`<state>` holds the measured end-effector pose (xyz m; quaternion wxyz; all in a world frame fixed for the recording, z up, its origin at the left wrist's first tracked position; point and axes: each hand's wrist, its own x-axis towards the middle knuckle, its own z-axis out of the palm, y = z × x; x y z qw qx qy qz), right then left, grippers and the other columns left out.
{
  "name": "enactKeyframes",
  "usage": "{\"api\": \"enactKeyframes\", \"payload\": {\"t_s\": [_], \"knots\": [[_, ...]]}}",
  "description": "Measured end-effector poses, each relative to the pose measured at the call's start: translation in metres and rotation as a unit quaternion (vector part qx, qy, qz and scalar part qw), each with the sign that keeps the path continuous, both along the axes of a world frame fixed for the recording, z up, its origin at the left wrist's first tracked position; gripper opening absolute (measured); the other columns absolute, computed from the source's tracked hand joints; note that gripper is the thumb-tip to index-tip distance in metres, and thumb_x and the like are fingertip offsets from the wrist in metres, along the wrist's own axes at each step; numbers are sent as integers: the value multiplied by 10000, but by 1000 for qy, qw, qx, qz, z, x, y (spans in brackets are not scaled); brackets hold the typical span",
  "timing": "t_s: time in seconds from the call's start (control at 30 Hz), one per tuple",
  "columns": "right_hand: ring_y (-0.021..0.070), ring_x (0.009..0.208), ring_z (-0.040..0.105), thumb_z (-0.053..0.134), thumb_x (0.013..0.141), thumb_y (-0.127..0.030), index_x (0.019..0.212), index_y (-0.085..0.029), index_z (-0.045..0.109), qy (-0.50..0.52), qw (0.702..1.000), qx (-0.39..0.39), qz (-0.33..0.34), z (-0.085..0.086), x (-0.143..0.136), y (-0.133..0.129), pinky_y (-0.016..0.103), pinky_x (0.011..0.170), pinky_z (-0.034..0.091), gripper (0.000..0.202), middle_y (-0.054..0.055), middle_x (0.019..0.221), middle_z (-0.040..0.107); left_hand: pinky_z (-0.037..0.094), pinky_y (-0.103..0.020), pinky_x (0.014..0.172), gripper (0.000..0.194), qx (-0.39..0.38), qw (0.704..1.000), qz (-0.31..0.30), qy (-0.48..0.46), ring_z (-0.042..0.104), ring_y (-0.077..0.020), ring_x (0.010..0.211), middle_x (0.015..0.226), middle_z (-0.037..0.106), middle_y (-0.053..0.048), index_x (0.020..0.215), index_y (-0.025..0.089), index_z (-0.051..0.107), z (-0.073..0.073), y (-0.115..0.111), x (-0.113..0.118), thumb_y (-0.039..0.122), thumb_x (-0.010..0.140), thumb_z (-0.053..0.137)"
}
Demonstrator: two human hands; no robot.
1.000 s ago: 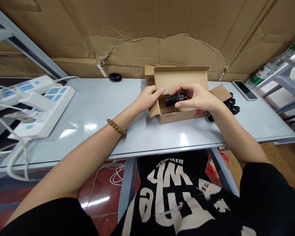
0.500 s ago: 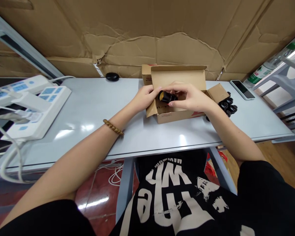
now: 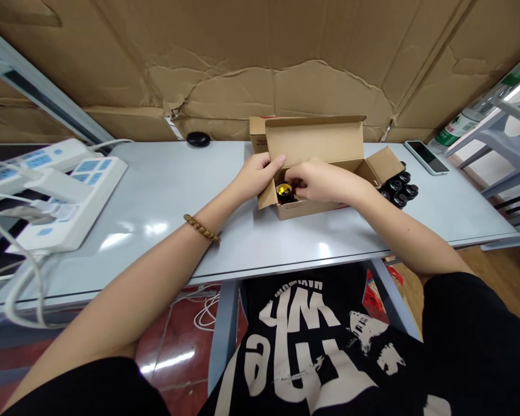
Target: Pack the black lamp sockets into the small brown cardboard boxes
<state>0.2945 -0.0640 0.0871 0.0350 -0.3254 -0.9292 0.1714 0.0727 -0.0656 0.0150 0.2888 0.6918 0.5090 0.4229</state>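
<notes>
A small cardboard box stands on the table with its lid flap up and its end flaps folded out. My left hand is closed on the box's left end, thumb along the top of the edge. Reaching in from the right, my right hand has its fingers curled down inside the box. At its fingertips is a black bulb socket with a brass-coloured threaded inside, mouth upward at the left end; the fingers partly cover its right side. The rest of the box's contents is mostly hidden by my right hand.
Several black sockets cluster right of the box. A phone and a plastic bottle lie at the table's right. A round black object sits at the back. White power strips with cables occupy the left.
My right hand has lowered the socket into the box's left end, and its brass mouth has turned from leftward to upward. My left hand stays at the box's edge.
</notes>
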Motion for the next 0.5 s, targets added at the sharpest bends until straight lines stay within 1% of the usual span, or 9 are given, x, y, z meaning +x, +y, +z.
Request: {"api": "enactKeyframes", "payload": {"t_s": [0.07,0.17,0.23,0.3,0.4,0.5], "knots": [[208,797,612,684,946,-64,971,-227,664,-33,999,-11,7,2,-3,1,352,723,403,166,50,968,774,542,-338,818,435,0,1000,-2,-1,674,-248,935,951,768,-63,891,206,668,1,-1,0,595,1075,604],[211,879,681,778,932,-125,1103,-217,705,-9,996,-82,33,1,-3,3,332,754,454,207,50,1094,816,560,-344,849,441,-5,1000,-12,-6,694,-254,970,1005,792,-77,922,199,680,2,-3,1,603,1080,598],[208,893,690,825,937,-185,1088,-217,708,9,994,-101,44,-1,-4,4,323,762,461,194,42,1087,817,563,-343,855,455,-9,1000,-17,-5,701,-257,984,1018,801,-79,933,197,686,3,-5,1,618,1081,594],[208,874,676,833,944,-205,1026,-218,700,18,997,-73,31,-3,-5,4,324,753,443,156,44,1026,803,560,-342,852,463,-9,1000,-19,-5,701,-261,984,1008,801,-77,928,198,685,3,-6,2,628,1073,595],[225,869,667,832,917,-171,990,-218,701,23,1000,-13,-1,-4,-10,1,332,742,421,157,62,971,784,563,-343,855,479,-8,1000,-17,-10,703,-270,990,996,802,-77,920,198,687,3,-5,2,649,1057,597],[244,849,670,848,897,-172,971,-217,724,1,1000,10,-29,-2,-13,-2,341,706,406,151,75,915,768,557,-342,838,500,-13,1000,-8,-8,700,-274,989,985,800,-79,911,200,686,2,-4,2,675,1040,594]]}}
